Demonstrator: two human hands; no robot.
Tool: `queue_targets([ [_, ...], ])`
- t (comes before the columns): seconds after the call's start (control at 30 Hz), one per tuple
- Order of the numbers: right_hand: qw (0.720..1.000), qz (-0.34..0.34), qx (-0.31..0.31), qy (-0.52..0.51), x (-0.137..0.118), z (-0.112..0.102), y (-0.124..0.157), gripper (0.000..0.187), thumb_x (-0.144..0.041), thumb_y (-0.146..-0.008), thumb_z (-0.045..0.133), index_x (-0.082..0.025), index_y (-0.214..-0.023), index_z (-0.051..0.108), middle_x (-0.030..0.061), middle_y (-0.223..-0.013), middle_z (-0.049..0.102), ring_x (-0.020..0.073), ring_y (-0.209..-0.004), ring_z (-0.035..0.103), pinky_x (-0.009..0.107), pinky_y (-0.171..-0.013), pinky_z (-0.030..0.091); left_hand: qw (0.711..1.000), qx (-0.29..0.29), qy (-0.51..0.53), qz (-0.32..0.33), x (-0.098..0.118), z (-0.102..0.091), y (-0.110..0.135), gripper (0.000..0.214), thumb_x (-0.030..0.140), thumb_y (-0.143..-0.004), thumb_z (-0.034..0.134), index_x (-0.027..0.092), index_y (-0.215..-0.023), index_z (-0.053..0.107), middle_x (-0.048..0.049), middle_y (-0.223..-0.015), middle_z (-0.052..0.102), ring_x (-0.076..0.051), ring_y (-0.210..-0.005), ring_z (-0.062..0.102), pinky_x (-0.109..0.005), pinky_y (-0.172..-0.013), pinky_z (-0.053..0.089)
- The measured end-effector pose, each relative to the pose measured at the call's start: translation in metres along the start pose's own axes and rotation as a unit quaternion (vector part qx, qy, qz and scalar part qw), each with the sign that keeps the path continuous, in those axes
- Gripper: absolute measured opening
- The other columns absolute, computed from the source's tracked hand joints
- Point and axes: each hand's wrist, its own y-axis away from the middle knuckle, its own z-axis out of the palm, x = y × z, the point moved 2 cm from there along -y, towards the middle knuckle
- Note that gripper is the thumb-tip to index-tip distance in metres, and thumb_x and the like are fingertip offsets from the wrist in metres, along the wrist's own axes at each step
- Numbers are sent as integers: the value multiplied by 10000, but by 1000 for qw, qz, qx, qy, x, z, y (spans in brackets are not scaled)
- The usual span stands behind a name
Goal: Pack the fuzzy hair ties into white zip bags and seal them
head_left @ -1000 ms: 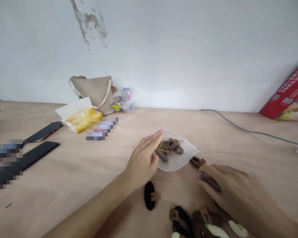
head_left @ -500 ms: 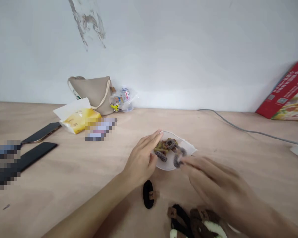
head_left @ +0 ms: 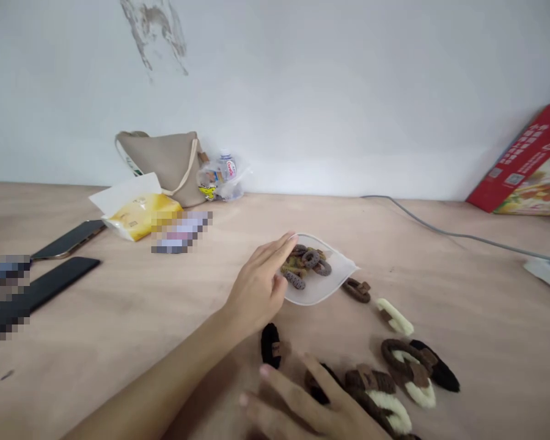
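My left hand grips the left side of a frosted plastic bag, its mouth wide and facing me. Inside lie several hair ties, grey-brown and mustard. My right hand, fingers spread and slightly blurred, hovers low at the front with nothing held. Just beyond its fingertips is a black hair tie with a brown tag. A second black hair tie is partly covered by the hand. To the right lie a brown hair tie, a cream hair tie and a pile of hair ties.
Phones and a yellow tissue pack lie at the left. A beige bag and a bottle in clear plastic stand against the wall. A grey cable and red box are at the right.
My right hand has let go of a grey-brown hair tie inside the bag and moved down and left, over the loose hair ties. My left hand stays at the bag.
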Motion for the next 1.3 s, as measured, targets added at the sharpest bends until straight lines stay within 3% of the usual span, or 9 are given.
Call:
queue_targets([
  [0.07, 1000, 17, 3, 5, -1, 10, -8, 214, -333, -942, 459, -367, -1104, 593, -133, -1273, 564, 205, -1256, 403, 429, -995, 393, 1000, 0, -7, -2, -1, -1, -1, 625, 10, -736, 348, 121, -1345, 436, -72, -1392, 474, -181, -1273, 428, -343, -1089, 344],
  [0.2, 990, 34, -135, -22, 13, 10, -16, 368, -422, -951, 361, -247, -1212, 552, 2, -1340, 530, 262, -1259, 395, 467, -994, 367, 1000, -6, -13, -15, -3, -2, -3, 644, 18, -731, 347, 146, -1358, 418, -55, -1400, 465, -173, -1276, 422, -352, -1088, 339],
  [0.27, 983, 62, -172, -23, 21, 4, -13, 451, -470, -941, 345, -190, -1240, 534, 68, -1331, 537, 276, -1252, 410, 463, -984, 365, 1000, -8, -15, -24, -4, -2, -3, 658, 14, -725, 342, 160, -1363, 412, -45, -1404, 460, -170, -1278, 419, -354, -1088, 337],
  [0.43, 982, 125, -140, 32, 35, -6, 4, 363, -397, -882, 505, -171, -1152, 592, 67, -1235, 611, 262, -1153, 514, 411, -952, 377, 999, -6, -16, -33, -4, -1, -3, 651, 17, -737, 341, 173, -1366, 408, -39, -1405, 460, -175, -1281, 415, -359, -1086, 339],
  [0.73, 972, 179, -142, 59, 65, -18, 23, 255, -256, -836, 577, -175, -1075, 618, 66, -1159, 635, 269, -1122, 522, 444, -976, 332, 999, -12, -17, -30, -4, -2, -2, 632, 18, -752, 337, 125, -1372, 397, -71, -1401, 462, -177, -1286, 408, -349, -1088, 335],
  [0.9, 959, 247, -130, 50, 86, -32, 18, 227, -195, -894, 439, -187, -1000, 640, 73, -1054, 661, 244, -939, 576, 395, -792, 391, 999, -13, -10, -32, -3, -3, -2, 628, 23, -762, 336, 155, -1373, 400, -59, -1406, 457, -187, -1288, 410, -368, -1080, 349],
  [1.1, 939, 276, -193, 73, 105, -30, 25, 200, -229, -895, 465, -198, -818, 648, 61, -830, 676, 234, -749, 562, 367, -651, 365, 1000, -5, -6, -29, -3, -4, -2, 659, 19, -750, 344, 204, -1381, 393, -38, -1408, 457, -203, -1276, 425, -390, -1075, 359],
  [1.17, 947, 261, -175, 61, 102, -36, 23, 215, -199, -894, 454, -204, -800, 647, 51, -822, 677, 224, -760, 571, 365, -669, 368, 1000, -1, -5, -30, -2, -4, -2, 657, 20, -749, 346, 208, -1375, 402, -36, -1402, 465, -201, -1270, 433, -388, -1068, 370],
  [1.3, 978, 201, -46, 32, 91, -56, 8, 183, -138, -881, 473, -181, -906, 650, 78, -991, 682, 215, -864, 592, 372, -739, 405, 1000, -6, 0, -26, 0, -4, -3, 657, 21, -751, 347, 209, -1379, 394, -41, -1405, 460, -194, -1284, 418, -388, -1072, 359],
])
